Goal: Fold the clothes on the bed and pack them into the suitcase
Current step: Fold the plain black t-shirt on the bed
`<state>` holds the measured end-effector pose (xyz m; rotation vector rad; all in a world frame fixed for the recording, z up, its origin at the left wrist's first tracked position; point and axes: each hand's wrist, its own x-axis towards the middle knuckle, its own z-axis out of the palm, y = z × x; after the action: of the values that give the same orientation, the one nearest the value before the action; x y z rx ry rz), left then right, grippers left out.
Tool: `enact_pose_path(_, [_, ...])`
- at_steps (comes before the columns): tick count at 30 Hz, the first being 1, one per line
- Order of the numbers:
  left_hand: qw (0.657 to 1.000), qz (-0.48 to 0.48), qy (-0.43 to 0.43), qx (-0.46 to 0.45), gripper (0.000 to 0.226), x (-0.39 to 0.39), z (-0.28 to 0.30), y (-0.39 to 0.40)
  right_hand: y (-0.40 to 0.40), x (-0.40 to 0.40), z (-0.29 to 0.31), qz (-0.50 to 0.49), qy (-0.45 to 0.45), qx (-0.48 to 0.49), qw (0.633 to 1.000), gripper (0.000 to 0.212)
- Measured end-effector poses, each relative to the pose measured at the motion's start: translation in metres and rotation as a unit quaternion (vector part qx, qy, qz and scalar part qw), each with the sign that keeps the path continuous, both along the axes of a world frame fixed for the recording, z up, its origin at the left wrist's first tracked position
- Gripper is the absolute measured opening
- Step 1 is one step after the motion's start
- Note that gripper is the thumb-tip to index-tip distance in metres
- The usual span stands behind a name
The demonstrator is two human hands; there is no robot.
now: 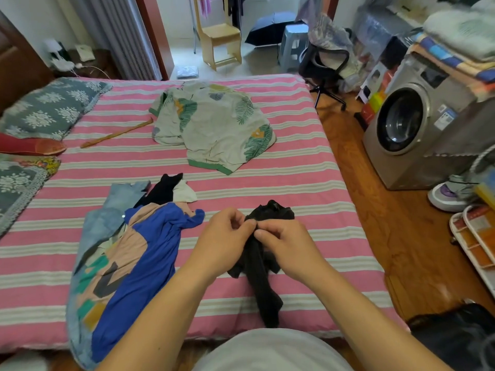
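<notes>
1. The black garment (261, 266) sits near the front edge of the bed (294, 167), and we have both hands on it: our left hand (223, 238) and right hand (288, 247) meet at its upper part, fingers curled, each pinching a fold of the dark fabric where the thumbs and fingertips nearly touch.
2. Above our hands a bunched part of the garment rises in a small crumpled heap; below them a long narrow part trails toward us and reaches the bed's front edge.
3. Just to our left lies a pile of clothes: a blue and tan top (134, 263) with teal and grey shapes, lying over a pale denim piece (103, 223), with a black item (164, 190) and a white item (184, 192) at the pile's far end.
4. Farther up the bed, well apart from our hands, a cream garment with green leaf prints (214, 129) lies spread and rumpled.
5. A thin tan strip (116, 133) lies to the left of it on the pink striped sheet, and grey patterned pillows (51, 108) sit at the left side.
6. Beside the bed on our right stands a washing machine (417, 124) on the wooden floor; a dark bag-like thing (455, 336) shows at the lower right, too dim for us to say what it is.
7. Beyond the bed's far edge we see a wooden chair (218, 36) and a black office chair (325, 68).
</notes>
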<state>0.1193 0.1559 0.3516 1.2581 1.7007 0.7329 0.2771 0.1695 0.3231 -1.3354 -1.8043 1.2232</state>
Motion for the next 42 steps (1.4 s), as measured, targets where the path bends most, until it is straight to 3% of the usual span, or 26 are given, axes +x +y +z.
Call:
enact_pose_path(2, [1.0, -0.014, 0.001, -0.012, 0.014, -0.003, 0.003, -0.002, -0.003, 0.003, 0.001, -0.008, 0.011, -0.007, 1.0, 0.044])
enact_pose_path(7, [0.999, 0.018, 0.003, 0.046, 0.008, -0.006, 0.005, -0.004, 0.004, 0.008, -0.003, -0.053, 0.007, -0.027, 0.998, 0.017])
enact_pose_path(11, [0.996, -0.062, -0.021, 0.055, 0.01, -0.004, 0.01, -0.006, 0.017, 0.01, 0.001, -0.054, -0.004, 0.009, 0.999, 0.018])
enact_pose_path(13, [0.989, -0.126, 0.059, 0.044, 0.013, -0.007, 0.014, -0.002, 0.025, 0.015, 0.005, -0.041, -0.029, 0.046, 0.998, 0.019])
enact_pose_path(16, [0.939, -0.16, 0.284, 0.108, 0.009, -0.013, 0.027, 0.013, 0.034, 0.025, 0.009, 0.001, -0.089, 0.128, 0.988, 0.01])
enact_pose_path(18, [0.924, -0.126, 0.309, 0.185, 0.006, -0.015, 0.038, 0.024, 0.039, 0.031, 0.002, 0.03, -0.124, 0.173, 0.977, 0.007])
enact_pose_path(20, [0.94, -0.072, 0.244, 0.226, 0.008, -0.012, 0.051, 0.034, 0.048, 0.036, -0.014, 0.022, -0.165, 0.18, 0.97, 0.012])
enact_pose_path(22, [0.969, 0.013, 0.105, 0.225, 0.014, -0.011, 0.064, 0.047, 0.068, 0.044, -0.03, -0.054, -0.216, 0.152, 0.963, 0.02])
enact_pose_path(24, [0.966, 0.131, -0.04, 0.218, 0.019, -0.021, 0.077, 0.065, 0.096, 0.058, -0.036, -0.145, -0.249, 0.129, 0.949, 0.03])
enact_pose_path(29, [0.863, 0.373, -0.243, 0.24, 0.024, -0.088, 0.102, 0.091, 0.16, 0.114, -0.003, -0.271, -0.314, 0.127, 0.901, 0.031])
enact_pose_path(32, [0.815, 0.477, -0.227, 0.237, 0.028, -0.138, 0.077, 0.073, 0.183, 0.146, 0.006, -0.336, -0.317, 0.127, 0.878, 0.026])
enact_pose_path(35, [0.828, 0.527, -0.117, 0.153, 0.028, -0.171, 0.011, 0.023, 0.188, 0.164, -0.015, -0.388, -0.288, 0.114, 0.868, 0.023])
enact_pose_path(38, [0.863, 0.503, 0.031, 0.024, 0.024, -0.174, -0.067, -0.039, 0.172, 0.166, -0.063, -0.456, -0.149, -0.039, 0.877, 0.034])
enact_pose_path(40, [0.861, 0.508, -0.006, -0.031, 0.029, -0.16, -0.122, -0.079, 0.152, 0.171, -0.119, -0.489, 0.038, -0.19, 0.85, 0.042])
enact_pose_path(42, [0.856, 0.511, -0.042, -0.064, 0.043, -0.144, -0.177, -0.117, 0.118, 0.182, -0.177, -0.488, 0.144, -0.256, 0.822, 0.05])
